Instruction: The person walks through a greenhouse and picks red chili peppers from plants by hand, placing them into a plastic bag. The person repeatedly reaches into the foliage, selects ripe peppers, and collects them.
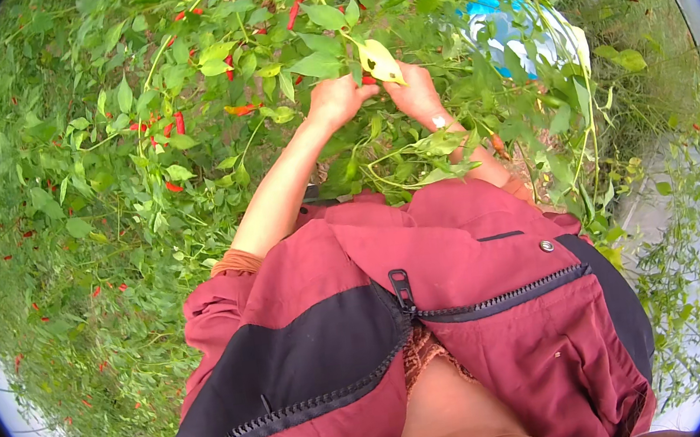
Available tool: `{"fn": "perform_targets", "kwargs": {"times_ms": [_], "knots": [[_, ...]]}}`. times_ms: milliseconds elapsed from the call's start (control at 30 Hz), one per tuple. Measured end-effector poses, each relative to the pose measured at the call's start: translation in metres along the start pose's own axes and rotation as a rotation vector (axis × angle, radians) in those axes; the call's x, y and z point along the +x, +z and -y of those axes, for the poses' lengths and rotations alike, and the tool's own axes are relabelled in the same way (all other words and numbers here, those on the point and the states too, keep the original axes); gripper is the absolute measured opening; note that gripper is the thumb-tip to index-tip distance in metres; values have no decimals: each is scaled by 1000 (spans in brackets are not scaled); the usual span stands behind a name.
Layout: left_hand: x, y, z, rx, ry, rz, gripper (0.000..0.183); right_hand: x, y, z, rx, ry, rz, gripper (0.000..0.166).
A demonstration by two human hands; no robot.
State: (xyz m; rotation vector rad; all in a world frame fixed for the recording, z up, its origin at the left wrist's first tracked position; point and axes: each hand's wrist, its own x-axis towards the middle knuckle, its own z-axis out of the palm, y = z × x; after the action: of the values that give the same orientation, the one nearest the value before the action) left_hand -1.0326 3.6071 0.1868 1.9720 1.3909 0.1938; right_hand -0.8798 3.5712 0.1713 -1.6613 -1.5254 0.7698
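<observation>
Both my hands reach into chili pepper plants at the upper middle of the head view. My left hand and my right hand are close together, fingers curled, partly behind leaves. Between their fingertips shows a red chili pepper; which hand grips it, I cannot tell. A yellow leaf with dark holes hangs over my right fingers. More red chilies hang to the left, among them an upright one, and a long one is above.
Behind foliage at the upper right is a blue and white bag or sack. Dense pepper plants spread across the left. Leafy stems cross my right forearm. A pale ground strip lies at the right, beside more plants.
</observation>
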Motion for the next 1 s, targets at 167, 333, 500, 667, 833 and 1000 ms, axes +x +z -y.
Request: {"fn": "perform_targets", "kwargs": {"times_ms": [167,333,500,667,833,1000], "knots": [[-11,7,23,-619,-7,-403,28,1,-2,10,-75,81,86,24],[3,20,60,-604,-165,-296,32,-2,4,4,-70,82,160,25],[-18,-2,2,-847,-337,-160,32,-2,-2,5,9,154,182,27],[-9,-23,-44,-863,-9,-240,26,0,-10,-1,-31,167,163,25],[63,-26,-1,82,5,-470,30,-5,-5,-11,-43,90,184,25],[84,-37,-20,174,23,-248,30,-9,-13,-4,-61,106,167,25]]}}
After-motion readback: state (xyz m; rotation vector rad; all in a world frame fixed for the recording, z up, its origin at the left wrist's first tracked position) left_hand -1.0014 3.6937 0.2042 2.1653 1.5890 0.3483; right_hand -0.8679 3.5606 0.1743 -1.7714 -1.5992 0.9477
